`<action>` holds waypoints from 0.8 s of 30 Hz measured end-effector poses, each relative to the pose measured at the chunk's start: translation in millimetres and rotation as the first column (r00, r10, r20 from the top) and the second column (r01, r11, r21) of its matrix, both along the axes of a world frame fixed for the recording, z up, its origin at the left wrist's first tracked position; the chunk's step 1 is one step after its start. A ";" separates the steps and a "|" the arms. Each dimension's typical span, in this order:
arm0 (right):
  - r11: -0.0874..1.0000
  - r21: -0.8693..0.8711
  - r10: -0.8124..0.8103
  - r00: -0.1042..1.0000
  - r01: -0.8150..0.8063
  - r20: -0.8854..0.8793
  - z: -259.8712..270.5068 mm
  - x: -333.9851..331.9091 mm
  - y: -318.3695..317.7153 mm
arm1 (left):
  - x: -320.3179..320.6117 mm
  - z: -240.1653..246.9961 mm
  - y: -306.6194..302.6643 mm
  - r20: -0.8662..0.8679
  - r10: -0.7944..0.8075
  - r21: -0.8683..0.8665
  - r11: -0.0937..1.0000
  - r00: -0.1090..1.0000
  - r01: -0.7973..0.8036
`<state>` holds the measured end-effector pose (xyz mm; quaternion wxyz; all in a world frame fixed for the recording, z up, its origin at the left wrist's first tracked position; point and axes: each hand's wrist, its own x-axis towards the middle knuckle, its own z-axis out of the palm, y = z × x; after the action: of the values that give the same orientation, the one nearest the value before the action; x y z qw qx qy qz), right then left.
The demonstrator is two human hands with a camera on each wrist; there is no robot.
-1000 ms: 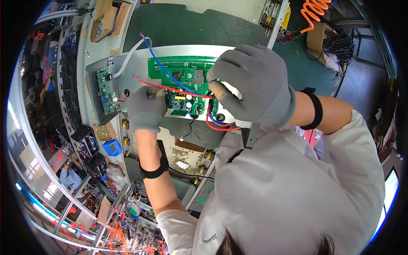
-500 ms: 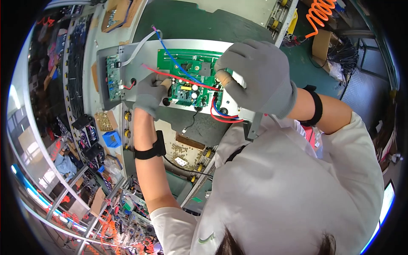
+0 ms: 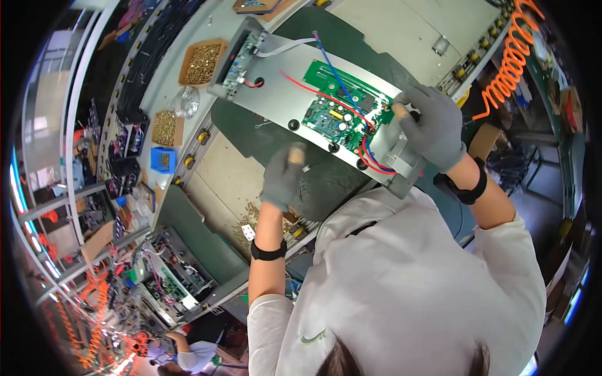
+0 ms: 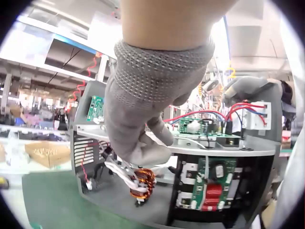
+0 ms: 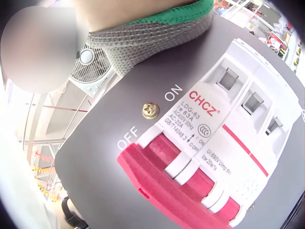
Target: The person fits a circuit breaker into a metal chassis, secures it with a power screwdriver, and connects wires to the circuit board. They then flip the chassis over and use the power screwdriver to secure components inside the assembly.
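Note:
A grey metal chassis plate (image 3: 276, 103) carries a green circuit board (image 3: 332, 109) with red and blue wires. My gloved left hand (image 3: 282, 175) hangs just below the plate's near edge, blurred, with its fingers loosely bent. In the left wrist view it is in front of the side opening, above a copper coil (image 4: 143, 183) with white leads. My gloved right hand (image 3: 433, 125) reaches over the end panel (image 3: 407, 175), fingers bent at the board's right edge; I cannot tell what its fingertips hold. A white circuit breaker (image 5: 224, 129) with a red handle is mounted outside that panel.
Boxes of brass screws (image 3: 204, 62) and a blue bin (image 3: 163, 160) line the far-left bench. An orange coiled hose (image 3: 511, 62) hangs at the upper right. Another open chassis (image 3: 169, 282) sits at the lower left, and a person is beyond it.
The head view has turned, so the chassis now slants down to the right. My left hand has left the board side and dropped below the plate's near edge; my right hand stays at the right end.

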<state>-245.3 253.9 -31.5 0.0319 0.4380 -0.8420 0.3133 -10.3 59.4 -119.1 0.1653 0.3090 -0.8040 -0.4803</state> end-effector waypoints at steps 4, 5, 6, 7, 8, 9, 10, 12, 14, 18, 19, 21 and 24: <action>0.994 0.105 0.011 0.999 -0.015 0.042 6.0 2.7 -2.9 | 10.9 -0.4 16.5 0.049 0.046 0.382 0.922 0.998 -0.061; 0.993 0.112 0.033 0.999 -0.035 0.022 7.6 2.0 -3.8 | 13.5 -5.9 15.2 0.028 0.085 0.358 0.930 0.996 -0.089; 0.990 0.122 0.067 0.998 -0.067 0.003 9.5 1.3 -5.0 | 10.3 -0.7 13.8 0.010 0.108 0.366 0.925 0.994 -0.104; 0.986 0.133 0.103 0.995 -0.101 -0.015 12.1 0.3 -6.5 | 4.2 6.5 10.7 -0.018 0.156 0.125 0.980 0.988 -0.152; 0.978 0.137 0.153 0.987 -0.159 0.048 18.5 -1.2 -8.2 | -2.0 13.5 7.3 -0.047 0.200 -0.124 0.971 0.979 -0.204; 0.973 0.147 0.176 0.984 -0.180 0.037 30.0 0.9 -15.2 | -9.7 15.1 4.5 -0.057 0.224 -0.114 0.967 0.973 -0.229; 0.953 0.180 0.228 0.967 -0.245 0.112 45.0 4.0 -23.3 | -20.0 15.3 3.3 -0.137 0.146 -0.207 0.963 0.980 -0.172; 0.896 0.201 0.342 0.903 -0.397 0.262 67.8 12.5 -40.8 | -33.3 23.8 5.0 -0.211 0.076 -0.298 0.945 0.974 -0.138; 0.815 0.260 0.441 0.845 -0.518 0.301 72.0 22.6 -62.4 | -40.4 35.6 6.4 -0.215 0.126 0.092 0.990 0.968 -0.108; 0.628 0.355 0.609 0.721 -0.693 0.331 37.2 41.3 -96.1 | -30.5 15.4 -1.4 -0.269 0.099 0.283 0.959 0.958 -0.020; 0.597 0.382 0.639 0.706 -0.705 0.306 23.0 44.5 -102.4 | -27.1 13.2 -1.3 -0.272 0.112 0.291 0.956 0.956 -0.030; 0.514 0.488 0.608 0.701 -0.706 0.374 -0.6 46.2 -118.7 | -21.6 16.2 -0.7 -0.274 0.100 0.126 0.990 0.957 -0.067; 0.369 0.589 0.524 0.684 -0.719 0.507 -19.4 42.6 -138.0 | -17.6 15.1 -1.6 -0.256 0.113 0.094 0.991 0.960 -0.092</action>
<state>-202.8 116.0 -50.9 -0.3733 0.6546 -0.6568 -0.0282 -28.0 57.8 -103.9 0.2815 0.2910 -0.7381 -0.5397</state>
